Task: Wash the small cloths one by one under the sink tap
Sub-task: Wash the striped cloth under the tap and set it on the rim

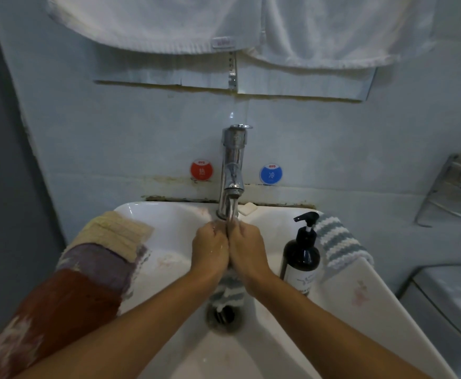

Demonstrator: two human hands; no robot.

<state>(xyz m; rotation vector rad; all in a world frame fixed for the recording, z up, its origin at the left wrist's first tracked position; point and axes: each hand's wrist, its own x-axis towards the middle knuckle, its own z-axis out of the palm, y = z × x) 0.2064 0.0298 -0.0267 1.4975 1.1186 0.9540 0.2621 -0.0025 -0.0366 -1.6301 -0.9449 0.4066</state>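
Two hands, left (210, 248) and right (247, 248), at one tap (233, 165) over one sink (169, 222). Five small cloths: one cream (114, 232), one purple (101, 265), one rust-red (60, 310), one striped on the rim (338, 243), one striped in the hands (228, 292). One pump bottle (301, 255), one soap bar (247, 208), two round stickers, red (201, 170) and blue (271, 174), two white towels, left (152, 20) and right (333, 28).

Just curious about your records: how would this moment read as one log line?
step: rinsing | both hands grip striped cloth under tap | water running | waiting cloths on left sink rim
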